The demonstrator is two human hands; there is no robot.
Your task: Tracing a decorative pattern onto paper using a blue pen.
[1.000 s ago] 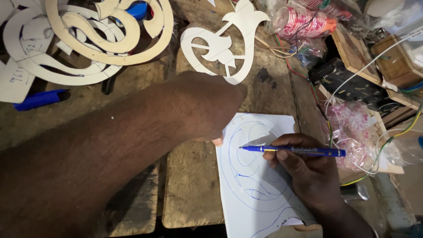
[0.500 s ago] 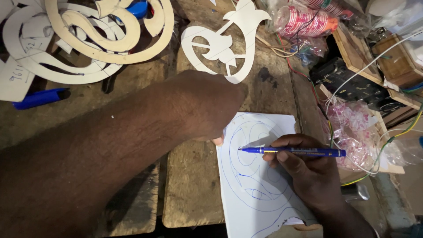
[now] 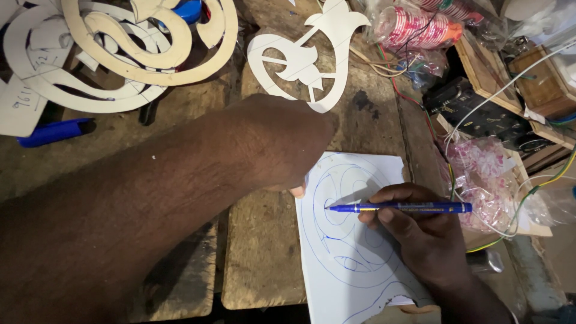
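Note:
My right hand (image 3: 414,231) grips a blue marker pen (image 3: 399,207), held almost level with its tip pointing left onto a white sheet (image 3: 351,252) covered in curved blue lines. My left hand (image 3: 282,141) rests fist-like on the sheet's upper left corner, a fingertip showing at the paper's edge; my left forearm crosses the lower left of the view. The sheet lies on a worn wooden workbench (image 3: 258,252).
A white cut-out floral stencil (image 3: 306,54) lies just beyond my left hand. Large curved wooden cut-outs (image 3: 138,48) and paper templates sit at the upper left, with a blue marker (image 3: 51,132) below them. Wires, plastic bags (image 3: 480,174) and wooden boxes (image 3: 510,72) crowd the right side.
The pen tip has shifted slightly along the blue curves on the sheet. My left hand has stayed in place on the paper.

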